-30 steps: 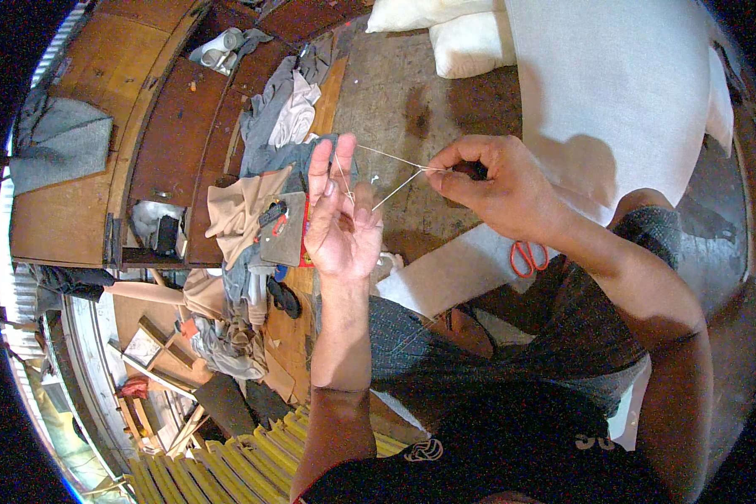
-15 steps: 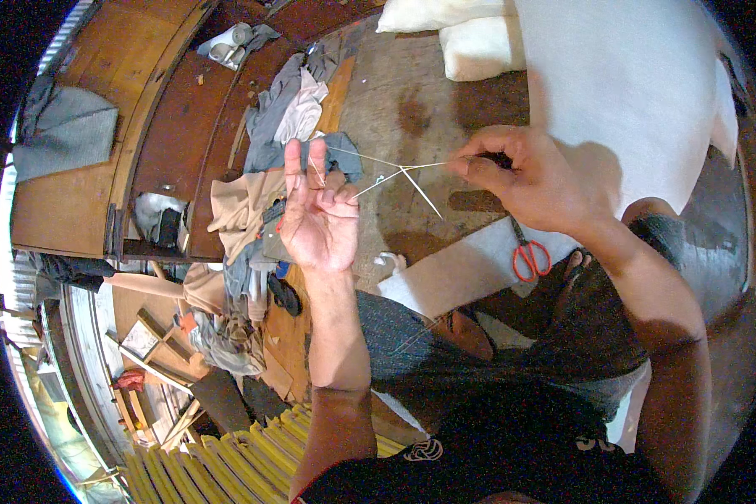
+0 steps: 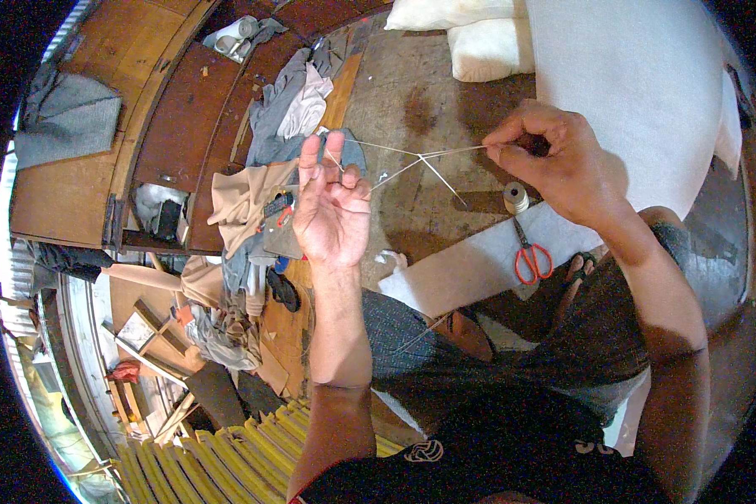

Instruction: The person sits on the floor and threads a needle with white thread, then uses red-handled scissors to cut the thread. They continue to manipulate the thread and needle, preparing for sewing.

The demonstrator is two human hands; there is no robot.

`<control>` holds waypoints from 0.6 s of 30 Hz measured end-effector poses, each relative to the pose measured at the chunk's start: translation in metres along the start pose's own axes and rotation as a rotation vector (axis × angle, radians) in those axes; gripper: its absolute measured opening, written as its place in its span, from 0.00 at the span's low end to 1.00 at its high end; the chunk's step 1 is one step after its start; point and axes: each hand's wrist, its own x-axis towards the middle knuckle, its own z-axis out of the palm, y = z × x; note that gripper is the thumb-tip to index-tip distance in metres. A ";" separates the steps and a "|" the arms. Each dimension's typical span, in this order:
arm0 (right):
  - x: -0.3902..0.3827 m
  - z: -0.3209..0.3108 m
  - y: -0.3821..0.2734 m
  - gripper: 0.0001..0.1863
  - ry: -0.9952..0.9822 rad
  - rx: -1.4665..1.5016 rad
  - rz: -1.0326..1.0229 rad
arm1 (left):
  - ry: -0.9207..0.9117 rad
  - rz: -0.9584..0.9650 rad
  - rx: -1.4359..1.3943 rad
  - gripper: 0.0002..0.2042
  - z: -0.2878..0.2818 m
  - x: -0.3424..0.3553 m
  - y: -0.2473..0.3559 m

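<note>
A thin white string [image 3: 458,152] runs taut between my two hands, crossing itself near the middle, with a short loose tail hanging down from the crossing. My left hand [image 3: 334,220] is palm up, two fingers raised with the string looped round them and the other fingers curled against another strand. At the right, the thumb and fingertips of my right hand [image 3: 567,160] pinch the string's other end. Below that hand stands a spool of pale thread [image 3: 516,198]. Scissors with red handles [image 3: 532,264] lie beside it, partly over a long pale grey strip [image 3: 470,267].
White stuffed cushions [image 3: 490,50] and a large pale cloth-covered surface [image 3: 626,76] occupy the far right. Heaped clothes [image 3: 248,197] lie by a brown wooden cabinet [image 3: 176,118] at the left. Yellow slats [image 3: 210,458] are at the lower left.
Both hands have shifted slightly right, the right one also a little up, with the string still stretched between them. The thread spool now shows below my right hand.
</note>
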 end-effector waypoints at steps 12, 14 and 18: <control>-0.005 -0.003 -0.018 0.07 -0.113 0.065 0.125 | -0.027 -0.082 0.213 0.21 0.011 -0.015 -0.027; -0.006 -0.001 -0.019 0.07 -0.135 0.065 0.112 | -0.080 -0.117 0.227 0.21 0.013 -0.017 -0.033; -0.009 0.009 -0.010 0.06 -0.139 0.070 0.023 | -0.038 -0.184 0.288 0.22 0.023 -0.021 -0.048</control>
